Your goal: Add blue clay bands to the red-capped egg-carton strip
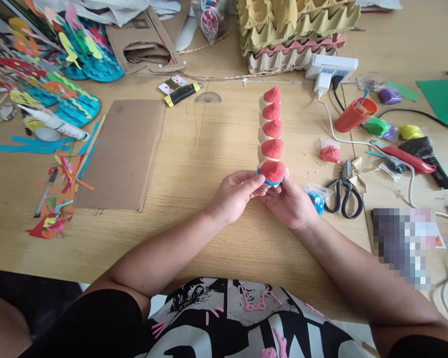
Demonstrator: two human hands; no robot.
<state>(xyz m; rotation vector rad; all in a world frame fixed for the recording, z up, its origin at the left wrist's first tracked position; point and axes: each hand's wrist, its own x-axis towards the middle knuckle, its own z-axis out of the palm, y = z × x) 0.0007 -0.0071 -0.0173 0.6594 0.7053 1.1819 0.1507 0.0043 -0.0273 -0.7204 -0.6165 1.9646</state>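
A strip of egg carton cups points away from me above the table, its several domes topped with red clay. Around the base of the nearest dome runs a band of blue clay. My left hand pinches the near end from the left, thumb against the blue band. From the right and below, my right hand grips that same end, its thumb beside the red dome. Some fingertips are hidden under the strip. Right of my right hand lie a bag of blue clay and black-handled scissors.
Cardboard, paper scraps and a glue bottle lie left. Egg trays and a power strip stand behind. Rightward are a red cup, a red clay bag and a white cable.
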